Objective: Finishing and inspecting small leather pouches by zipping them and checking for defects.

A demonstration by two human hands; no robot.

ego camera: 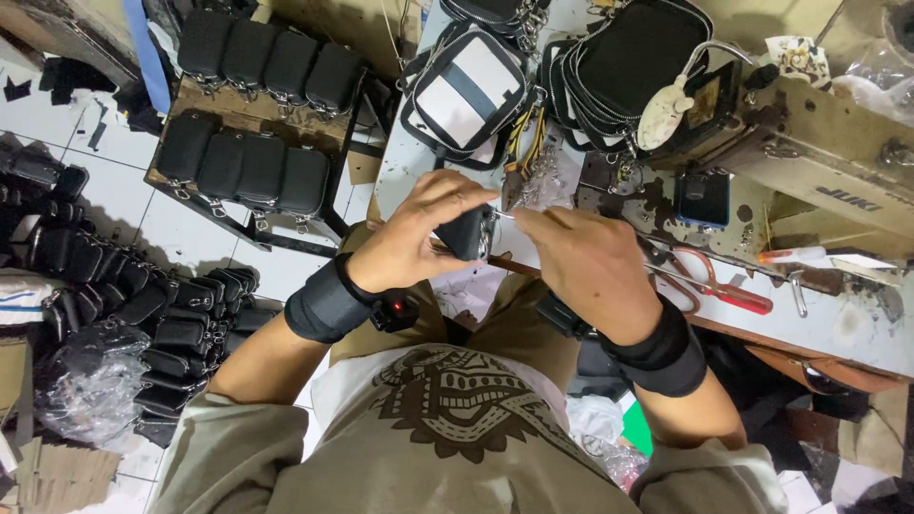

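My left hand point(414, 238) grips a small black pouch point(466, 231) just above my lap, fingers wrapped over its top. My right hand point(581, 257) is pinched on a small metal piece at the pouch's right edge, close to its zipper hardware. Both wrists wear black bands. The pouch's lower part is hidden by my fingers.
A sewing machine point(819, 152) stands at the right on a worn table point(857, 328). Red-handled scissors point(724, 286) lie near its front edge. Stacked black-and-white bags point(466, 90) sit ahead. Finished black pouches fill a wooden rack point(252, 143) and a floor pile point(171, 324) at the left.
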